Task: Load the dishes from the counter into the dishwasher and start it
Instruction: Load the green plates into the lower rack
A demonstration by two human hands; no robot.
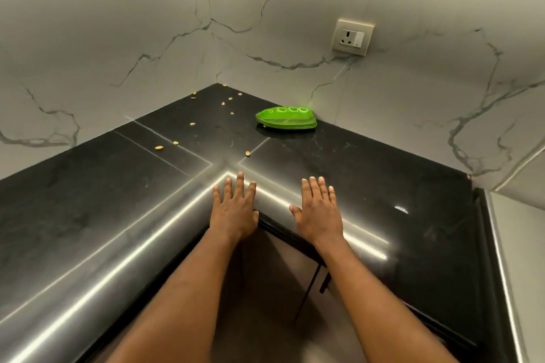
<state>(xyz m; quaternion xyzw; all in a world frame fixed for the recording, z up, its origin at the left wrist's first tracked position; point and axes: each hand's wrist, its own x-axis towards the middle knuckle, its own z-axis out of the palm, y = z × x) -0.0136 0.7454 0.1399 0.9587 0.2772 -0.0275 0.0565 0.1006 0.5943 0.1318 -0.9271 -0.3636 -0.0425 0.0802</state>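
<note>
**Empty hands at the front edge, plates far back**

The person is holding both hands flat and spread over the front edge of the worktop (368,174), at its inner corner. The left hand (234,209) is lying palm down with straight fingers and gripping nothing. The right hand (320,214) is doing the same just beside it, and it is hard to tell whether either palm is pressing on the surface or hovering just above it.

The green plates (286,118) are sitting well away from the hands, near the back edge on the right-hand run, close to the wall (413,91). They seem to be a low stack, though the count is not readable at this range. Small pale bits (159,147) are lying scattered from the back corner towards the front. No dishwasher is showing.

The risks are lying in the reach. The stack is leaf-shaped and glossy, so a one-handed pinch at its rim is likely to be fanning the plates apart or letting the lower ones slide out. Dragging it forward is risking scraping bits under it. The worktop is polished, so a hasty grab may be pushing the stack against the wall instead of lifting it.
</note>
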